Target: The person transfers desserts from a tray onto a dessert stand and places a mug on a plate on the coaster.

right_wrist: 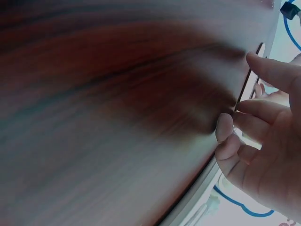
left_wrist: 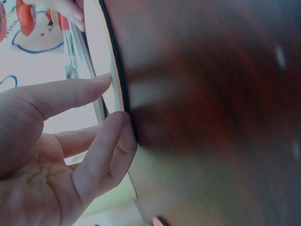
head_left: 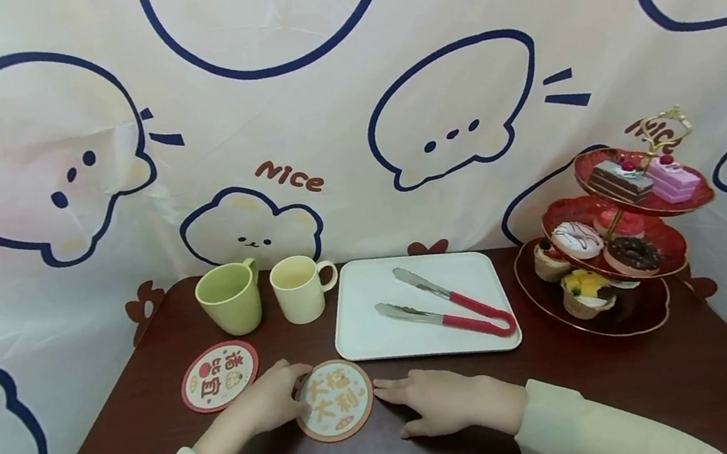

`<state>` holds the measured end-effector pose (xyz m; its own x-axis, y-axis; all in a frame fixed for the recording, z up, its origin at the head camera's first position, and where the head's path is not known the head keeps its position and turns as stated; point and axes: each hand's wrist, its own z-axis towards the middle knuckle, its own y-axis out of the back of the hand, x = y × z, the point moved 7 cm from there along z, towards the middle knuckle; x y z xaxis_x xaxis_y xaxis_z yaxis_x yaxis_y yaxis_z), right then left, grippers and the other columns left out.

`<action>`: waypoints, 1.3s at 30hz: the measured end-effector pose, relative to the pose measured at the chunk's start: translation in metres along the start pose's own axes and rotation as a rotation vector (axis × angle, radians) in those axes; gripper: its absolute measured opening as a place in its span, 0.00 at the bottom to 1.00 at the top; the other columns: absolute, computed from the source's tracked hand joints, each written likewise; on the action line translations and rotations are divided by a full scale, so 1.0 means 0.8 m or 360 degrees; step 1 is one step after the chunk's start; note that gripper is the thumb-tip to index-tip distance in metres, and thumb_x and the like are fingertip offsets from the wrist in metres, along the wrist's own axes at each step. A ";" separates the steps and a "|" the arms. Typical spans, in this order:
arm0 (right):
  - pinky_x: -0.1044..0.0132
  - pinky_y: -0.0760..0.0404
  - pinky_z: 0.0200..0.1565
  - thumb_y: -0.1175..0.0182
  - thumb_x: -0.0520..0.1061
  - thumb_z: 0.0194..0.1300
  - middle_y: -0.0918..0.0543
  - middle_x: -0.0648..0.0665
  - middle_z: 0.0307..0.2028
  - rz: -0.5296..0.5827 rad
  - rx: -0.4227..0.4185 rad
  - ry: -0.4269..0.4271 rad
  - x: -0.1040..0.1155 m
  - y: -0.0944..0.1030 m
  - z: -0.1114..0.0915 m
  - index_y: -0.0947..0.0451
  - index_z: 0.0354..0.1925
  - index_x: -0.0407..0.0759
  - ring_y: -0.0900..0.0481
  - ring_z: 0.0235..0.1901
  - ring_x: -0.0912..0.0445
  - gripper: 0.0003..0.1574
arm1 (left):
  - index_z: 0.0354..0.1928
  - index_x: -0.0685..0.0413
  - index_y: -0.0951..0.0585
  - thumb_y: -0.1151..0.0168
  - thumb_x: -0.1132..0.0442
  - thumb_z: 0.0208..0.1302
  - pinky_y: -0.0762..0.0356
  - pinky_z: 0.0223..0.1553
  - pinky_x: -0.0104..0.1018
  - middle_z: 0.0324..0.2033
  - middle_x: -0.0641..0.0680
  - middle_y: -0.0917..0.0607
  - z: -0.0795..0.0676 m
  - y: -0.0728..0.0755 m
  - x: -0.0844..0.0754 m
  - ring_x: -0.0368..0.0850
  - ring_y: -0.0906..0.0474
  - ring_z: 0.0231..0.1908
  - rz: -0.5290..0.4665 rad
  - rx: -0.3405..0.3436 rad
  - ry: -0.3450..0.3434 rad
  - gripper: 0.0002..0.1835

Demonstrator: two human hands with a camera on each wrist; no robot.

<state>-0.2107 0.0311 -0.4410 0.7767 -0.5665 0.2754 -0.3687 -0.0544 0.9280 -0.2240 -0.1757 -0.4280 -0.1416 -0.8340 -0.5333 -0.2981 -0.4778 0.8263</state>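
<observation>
A round coaster (head_left: 335, 401) with an orange-brown rim and yellow characters lies flat on the dark wooden table, between both hands. My left hand (head_left: 278, 396) touches its left edge, thumb and fingers spread along the rim. In the left wrist view, the left fingertips (left_wrist: 121, 120) meet the coaster's edge (left_wrist: 113, 52). At the coaster's right edge, my right hand (head_left: 444, 402) reaches in with extended fingers, thumb apart on the table. A second coaster (head_left: 220, 377), red-rimmed, lies left of the left hand. Beyond stand a green mug (head_left: 230, 300) and a cream mug (head_left: 298, 290).
A white tray (head_left: 362, 312) behind the hands bears red-handled tongs (head_left: 466, 313). At the right stands a three-tier red stand (head_left: 673, 245) with cakes, donuts and tarts. A printed cloth (head_left: 333, 107) hangs behind the table (head_left: 559, 424).
</observation>
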 end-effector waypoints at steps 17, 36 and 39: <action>0.64 0.23 0.53 0.33 0.53 0.70 0.28 0.45 0.70 0.0002 -0.0152 -0.0064 -0.014 0.006 -0.008 0.28 0.72 0.43 0.26 0.55 0.54 0.37 | 0.62 0.74 0.23 0.14 0.74 0.29 0.23 0.43 0.44 0.40 0.61 0.25 -0.005 -0.022 -0.021 0.48 0.29 0.37 -0.0160 0.0014 0.0036 0.48; 0.70 0.27 0.37 0.31 0.49 0.68 0.25 0.47 0.48 0.0250 -0.0317 -0.0113 -0.033 0.008 -0.016 0.25 0.66 0.33 0.32 0.35 0.63 0.35 | 0.61 0.75 0.23 0.13 0.69 0.33 0.25 0.38 0.42 0.32 0.54 0.25 0.000 -0.040 -0.053 0.47 0.30 0.34 -0.0068 0.0104 -0.0203 0.47; 0.70 0.27 0.36 0.30 0.49 0.67 0.26 0.49 0.47 0.0370 -0.0312 -0.0139 -0.041 0.006 -0.017 0.24 0.66 0.34 0.32 0.33 0.64 0.34 | 0.59 0.75 0.22 0.13 0.67 0.33 0.25 0.40 0.43 0.33 0.54 0.24 0.000 -0.042 -0.058 0.47 0.30 0.35 -0.0045 0.0087 -0.0244 0.46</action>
<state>-0.2308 0.0607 -0.4419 0.6333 -0.6140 0.4712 -0.4192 0.2396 0.8757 -0.2074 -0.1207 -0.4308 -0.2738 -0.7664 -0.5811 -0.3542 -0.4814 0.8018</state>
